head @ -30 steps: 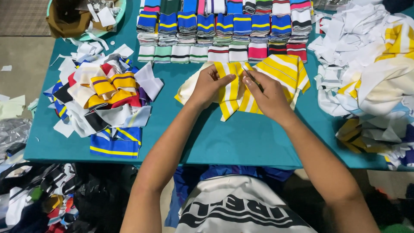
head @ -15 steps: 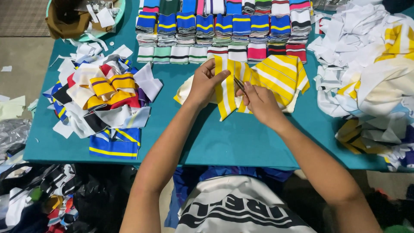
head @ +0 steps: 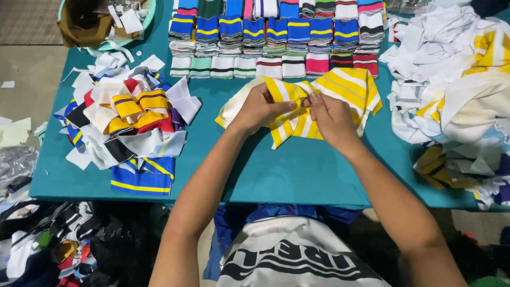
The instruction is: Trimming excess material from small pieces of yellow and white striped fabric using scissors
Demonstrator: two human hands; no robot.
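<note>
A yellow knit piece with white stripes (head: 345, 87) lies bunched on the teal table (head: 297, 170), a cream piece under its left end. My left hand (head: 260, 109) grips the left part of the yellow cloth, thumb pointing right. My right hand (head: 332, 119) pinches the cloth just beside it, fingertips close to the left thumb. Both hands sit at the table's middle, forearms reaching in from the near edge.
Neat rows of folded striped knit pieces (head: 276, 37) line the far edge. A loose heap of mixed coloured scraps (head: 127, 119) lies left, with a blue and yellow piece (head: 142, 178) near the front. White and yellow cloth (head: 457, 90) piles up right. A bowl (head: 106, 24) stands far left.
My hands have drawn closer together on the yellow cloth, and the fabric between them has bunched into a narrower fold. The piles around have not moved.
</note>
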